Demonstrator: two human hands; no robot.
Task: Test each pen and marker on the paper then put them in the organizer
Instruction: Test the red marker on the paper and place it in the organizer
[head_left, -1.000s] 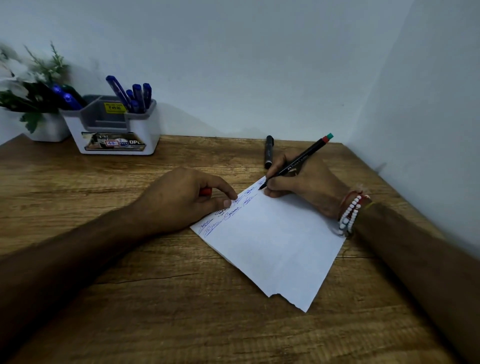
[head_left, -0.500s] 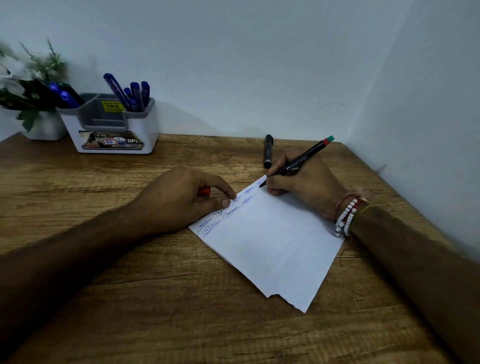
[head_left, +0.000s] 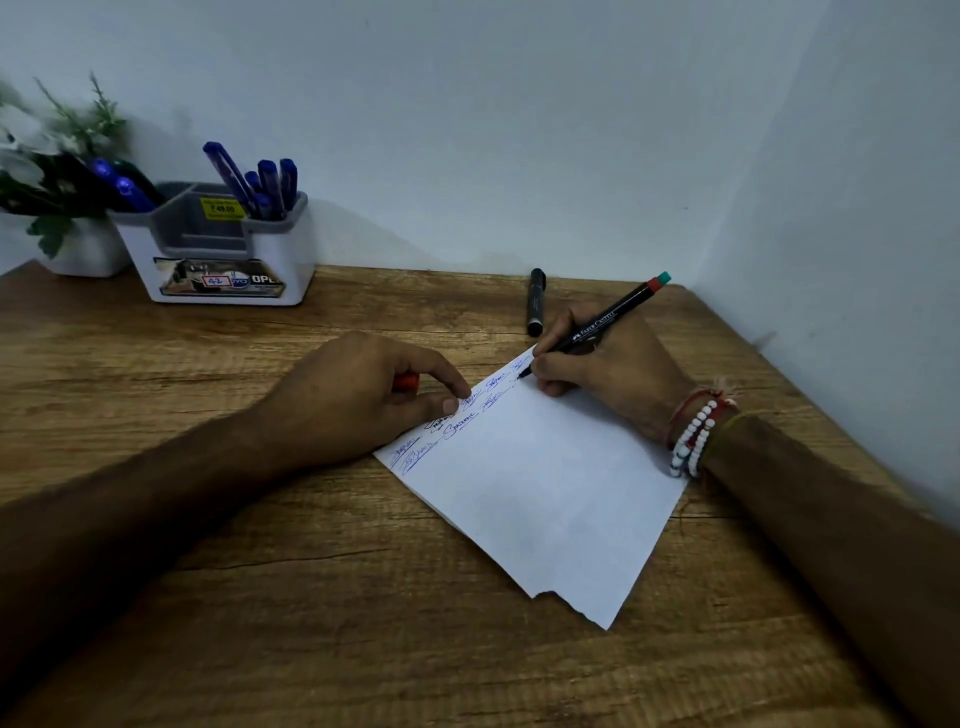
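Pinching the stiff pen (head_left: 595, 329) near its tip, the right hand (head_left: 621, 376) writes. Left hand (head_left: 353, 402), gripping a cap (head_left: 405, 382), pins flimsy paper (head_left: 545, 493).

Tilted black pen (head_left: 597, 330), tip on scribbled paper (head_left: 545, 493); blue pens (head_left: 270, 182) in organizer (head_left: 228, 260).

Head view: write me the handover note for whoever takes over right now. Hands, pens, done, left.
Right hand grips the black pen, tip on the paper at its far corner.
Left hand pins the paper's edge with its fingertips and holds a red piece, perhaps the cap.
Organizer at the table's far left holds several blue pens.
Black marker lies on the table beyond the paper.
Done: scribbles line the paper's edge.
Left: finish this test, put the pen away, then deal with the black marker.
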